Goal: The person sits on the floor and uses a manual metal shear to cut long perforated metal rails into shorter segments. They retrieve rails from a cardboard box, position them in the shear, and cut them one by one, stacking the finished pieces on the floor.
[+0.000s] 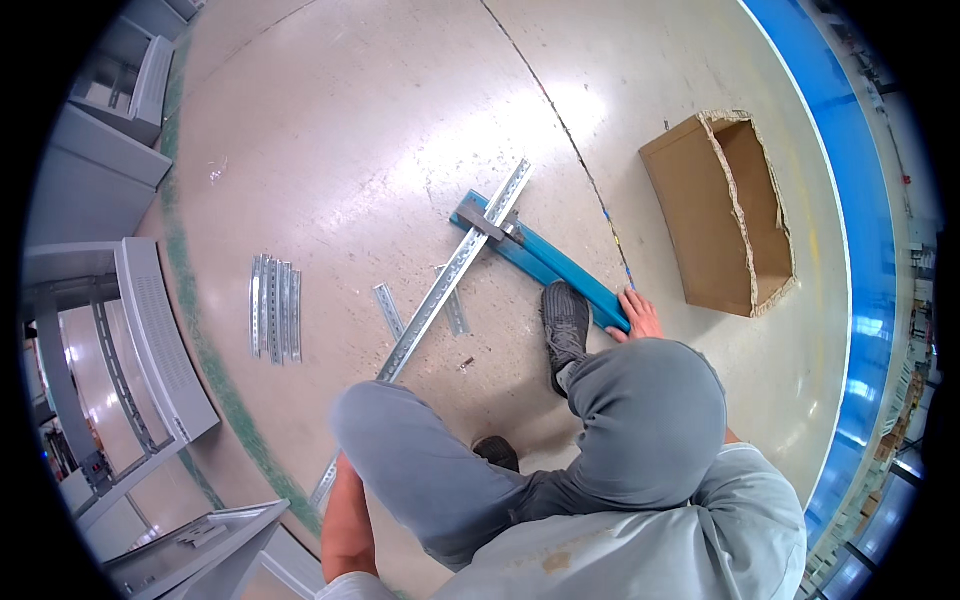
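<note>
The slotted rail (441, 290), laid across the teal tool (580, 283), was best kept square, the tool's end being touched by the loosely spread right hand (642, 316); the hidden left hand's grip could not be told.

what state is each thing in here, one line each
Rail: laid across the blue tool
Blue tool: on the floor
Right hand: on the blue tool's end
Left hand: hidden
Strip row: laid side by side
Loose strips: near the rail
Box: open, rim ragged
</note>
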Tool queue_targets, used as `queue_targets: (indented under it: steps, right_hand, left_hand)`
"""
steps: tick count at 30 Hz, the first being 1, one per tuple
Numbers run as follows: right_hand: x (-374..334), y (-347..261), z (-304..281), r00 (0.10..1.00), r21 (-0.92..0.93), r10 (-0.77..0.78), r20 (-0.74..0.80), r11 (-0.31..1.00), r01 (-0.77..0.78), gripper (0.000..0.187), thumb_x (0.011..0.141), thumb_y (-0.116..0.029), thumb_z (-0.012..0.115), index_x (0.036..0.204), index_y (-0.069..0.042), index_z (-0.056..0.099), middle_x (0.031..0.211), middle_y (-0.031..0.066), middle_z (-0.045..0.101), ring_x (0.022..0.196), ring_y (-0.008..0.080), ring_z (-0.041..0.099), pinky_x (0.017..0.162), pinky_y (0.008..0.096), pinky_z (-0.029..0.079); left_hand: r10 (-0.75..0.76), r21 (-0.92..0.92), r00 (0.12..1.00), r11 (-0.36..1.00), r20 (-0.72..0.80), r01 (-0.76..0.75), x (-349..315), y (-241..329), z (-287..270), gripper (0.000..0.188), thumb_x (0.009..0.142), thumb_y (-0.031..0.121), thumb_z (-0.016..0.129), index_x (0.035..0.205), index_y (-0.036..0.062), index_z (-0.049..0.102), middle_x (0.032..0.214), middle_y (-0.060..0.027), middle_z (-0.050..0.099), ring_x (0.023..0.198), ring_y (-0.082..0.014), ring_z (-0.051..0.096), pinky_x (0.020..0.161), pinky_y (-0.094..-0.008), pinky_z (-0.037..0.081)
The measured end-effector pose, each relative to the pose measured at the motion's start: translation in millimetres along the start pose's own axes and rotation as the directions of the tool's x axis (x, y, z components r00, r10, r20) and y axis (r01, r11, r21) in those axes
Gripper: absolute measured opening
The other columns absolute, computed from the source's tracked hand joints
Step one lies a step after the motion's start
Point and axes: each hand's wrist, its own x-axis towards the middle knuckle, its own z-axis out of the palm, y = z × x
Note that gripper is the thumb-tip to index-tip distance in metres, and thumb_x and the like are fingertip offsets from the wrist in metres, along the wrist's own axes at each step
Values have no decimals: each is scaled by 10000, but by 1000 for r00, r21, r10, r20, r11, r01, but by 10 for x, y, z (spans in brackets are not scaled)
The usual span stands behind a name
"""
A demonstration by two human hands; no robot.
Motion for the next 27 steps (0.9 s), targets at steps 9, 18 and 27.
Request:
queue_targets:
  steps: [9,18,27]
  right_hand:
    - [-51,-83,-749,803,141,273,530,905,-401,555,918,-214,732,1424,-73,552,1213,244,680,1122,394,651,962,438,515]
    - [408,-1164,-3256,660,384,-85,746,865,-323,873,876,-68,731,1634,-120,302,921,139,705,765,171,702,697,332,582]
    - [1148,-1716,-3644,798,809,-311,516,484,-334,775,1039,-564,524,1532,27,431,831,117,732,752,176,731,660,285,596]
  left_hand:
    - [108,-30,994,994,-23,-109,344,-381,170,190,913,170,717,854,5,643,697,-40,604,686,-105,495,591,-338,436]
    - [48,-128,990,990,-130,-65,433,-810,128,193,897,182,653,895,-10,676,766,-112,678,720,-156,586,655,-384,486]
    - [-44,247,996,967,-83,63,375,69,153,372,873,318,666,1088,16,702,974,-263,715,949,-478,679,802,-502,531]
